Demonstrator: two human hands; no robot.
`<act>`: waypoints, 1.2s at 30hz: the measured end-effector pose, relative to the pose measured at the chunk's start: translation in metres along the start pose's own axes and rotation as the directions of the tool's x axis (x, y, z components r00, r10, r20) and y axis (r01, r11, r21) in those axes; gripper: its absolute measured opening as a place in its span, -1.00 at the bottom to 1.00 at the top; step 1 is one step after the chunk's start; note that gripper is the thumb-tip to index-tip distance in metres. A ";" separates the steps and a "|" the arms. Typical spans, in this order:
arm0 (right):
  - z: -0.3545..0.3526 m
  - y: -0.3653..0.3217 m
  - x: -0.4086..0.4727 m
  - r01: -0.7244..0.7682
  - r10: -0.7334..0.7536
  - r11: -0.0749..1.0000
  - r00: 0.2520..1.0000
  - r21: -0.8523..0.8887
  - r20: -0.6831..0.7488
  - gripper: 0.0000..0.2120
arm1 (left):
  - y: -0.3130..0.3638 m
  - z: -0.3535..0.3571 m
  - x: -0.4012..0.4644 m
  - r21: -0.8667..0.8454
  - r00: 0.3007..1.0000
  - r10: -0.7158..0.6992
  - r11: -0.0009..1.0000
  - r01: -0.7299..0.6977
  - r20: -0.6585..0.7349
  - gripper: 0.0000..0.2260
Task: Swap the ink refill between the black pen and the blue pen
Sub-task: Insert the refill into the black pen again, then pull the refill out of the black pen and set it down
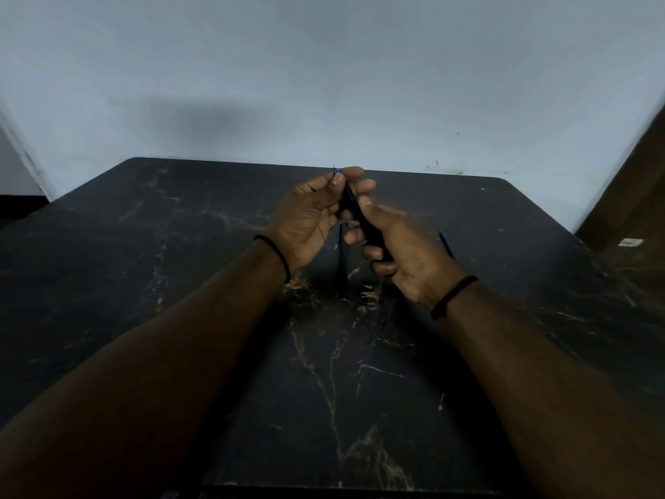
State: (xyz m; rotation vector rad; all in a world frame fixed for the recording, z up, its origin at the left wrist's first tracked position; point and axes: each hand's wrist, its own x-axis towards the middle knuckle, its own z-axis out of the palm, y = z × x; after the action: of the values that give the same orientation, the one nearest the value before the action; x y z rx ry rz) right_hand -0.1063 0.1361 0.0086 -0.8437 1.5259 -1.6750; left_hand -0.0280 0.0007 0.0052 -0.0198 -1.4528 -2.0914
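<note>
Both hands meet above the middle of the black marble table (180,282). My right hand (403,246) grips a black pen barrel (360,214), held slanted with its top end toward the wall. My left hand (316,210) pinches the barrel's upper end, where a small blue tip (335,170) sticks out past the fingertips. A thin dark blue part (340,261), a pen or refill, lies on the table under the hands. Another thin blue piece (447,243) lies on the table just right of my right hand. Much of the barrel is hidden by fingers.
The table's far edge meets a pale wall (324,84). A brown wooden surface (629,217) stands at the right, with a small white tag (629,242) on it. Each wrist wears a black band.
</note>
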 end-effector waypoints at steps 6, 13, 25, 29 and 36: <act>-0.001 0.002 0.001 0.029 -0.030 0.999 0.999 -0.015 -0.039 -0.85 | 0.002 0.002 -0.001 -0.034 1.000 0.007 0.999 -0.008 -0.012 -0.80; 0.000 0.002 0.001 0.002 -0.002 1.000 1.000 -0.013 0.006 -0.83 | 0.002 0.002 -0.002 0.001 1.000 -0.011 1.000 0.011 0.001 -0.79; 0.000 0.004 0.002 0.052 -0.052 0.999 0.999 0.016 0.005 -0.82 | 0.002 0.003 -0.003 0.019 1.000 -0.007 1.000 0.006 0.009 -0.79; 0.000 0.002 0.003 0.001 0.000 1.000 1.000 0.029 -0.009 -0.67 | 0.002 0.003 -0.002 0.018 0.999 -0.015 1.000 0.016 -0.037 -0.80; -0.004 0.004 0.003 0.050 -0.050 0.999 0.998 0.009 -0.023 -0.96 | 0.004 0.004 -0.003 -0.024 1.000 0.007 1.000 -0.007 -0.010 -0.80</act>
State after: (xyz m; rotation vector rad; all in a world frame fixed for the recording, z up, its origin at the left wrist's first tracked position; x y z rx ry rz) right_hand -0.1111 0.1355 0.0043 -0.8673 1.5226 -1.7323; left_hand -0.0252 0.0045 0.0095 -0.0244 -1.4195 -2.1005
